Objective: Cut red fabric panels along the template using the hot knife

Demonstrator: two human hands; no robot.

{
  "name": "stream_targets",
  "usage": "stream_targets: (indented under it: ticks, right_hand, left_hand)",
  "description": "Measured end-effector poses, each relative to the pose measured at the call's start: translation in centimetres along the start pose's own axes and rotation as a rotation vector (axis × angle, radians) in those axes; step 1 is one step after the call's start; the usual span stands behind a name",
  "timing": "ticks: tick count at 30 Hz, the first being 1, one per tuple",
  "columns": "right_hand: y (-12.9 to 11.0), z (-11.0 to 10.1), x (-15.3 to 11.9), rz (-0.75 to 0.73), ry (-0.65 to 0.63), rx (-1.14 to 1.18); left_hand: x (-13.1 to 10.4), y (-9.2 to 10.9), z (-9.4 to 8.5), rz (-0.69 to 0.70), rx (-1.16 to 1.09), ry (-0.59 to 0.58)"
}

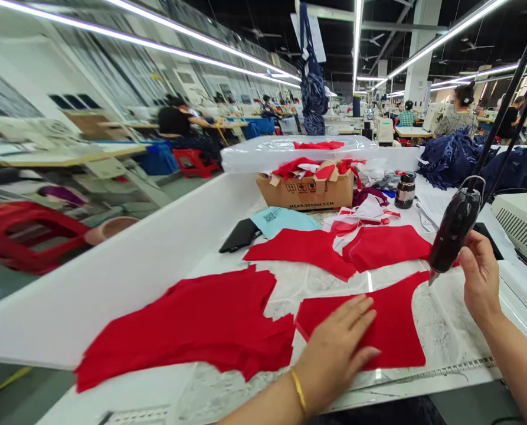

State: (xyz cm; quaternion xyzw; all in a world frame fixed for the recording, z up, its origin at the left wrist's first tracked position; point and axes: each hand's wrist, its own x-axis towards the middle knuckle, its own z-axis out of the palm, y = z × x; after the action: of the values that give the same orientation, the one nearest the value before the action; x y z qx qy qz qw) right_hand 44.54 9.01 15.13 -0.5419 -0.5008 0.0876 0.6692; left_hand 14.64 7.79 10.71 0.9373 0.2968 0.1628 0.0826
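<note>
My left hand (340,348), with a yellow band at the wrist, lies flat with fingers stretched on a red cut fabric piece (396,324). My right hand (480,277) is raised beside a black hand-held tool (453,230) with a pointed metal tip, which hangs from above. Its fingers are loosely bent and apart at the tool's right side; whether they touch it is unclear. Left of my left hand lies a stack of red fabric pieces (192,324). Two more red pieces, one on the left (298,248) and one on the right (387,248), lie farther back.
A cardboard box (307,195) of red scraps stands at the back, near a dark jar (405,190). A black case (240,235) and blue paper (285,221) lie before it. A ruler strip (458,367) runs along the front edge. Co-workers sit at machines beyond.
</note>
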Motion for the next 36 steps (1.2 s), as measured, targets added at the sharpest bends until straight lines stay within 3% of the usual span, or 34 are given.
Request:
stream_targets:
  ticks: [3,6,11,18,23,30,36]
  right_hand:
    - [-1.3,1.7,0.3,-0.028,0.004,-0.025]
    - [-1.9,3.3,0.7,0.009,-0.018,-0.121]
    - [-2.1,4.7,2.0,-0.036,-0.020,-0.132]
    - [-0.6,5.8,2.8,-0.077,-0.061,0.051]
    - [0.5,5.6,3.1,-0.095,-0.024,0.000]
    - [1.8,3.8,4.8,-0.108,0.133,-0.018]
    - [1.8,3.4,4.4,-0.113,0.101,0.002]
  left_hand:
    - [2.2,2.1,1.2,0.052,-0.050,-0.127]
    - [4.3,3.2,1.9,0.030,-0.076,-0.148]
    - [5.6,3.2,2.7,0.031,-0.114,-0.152]
    - [5.5,2.3,3.3,0.093,-0.092,-0.202]
    - [5.3,2.0,3.5,0.128,-0.063,-0.174]
    - [5.2,1.8,3.2,0.145,-0.062,-0.141]
    - [7.9,2.9,3.3,0.191,-0.028,-0.155]
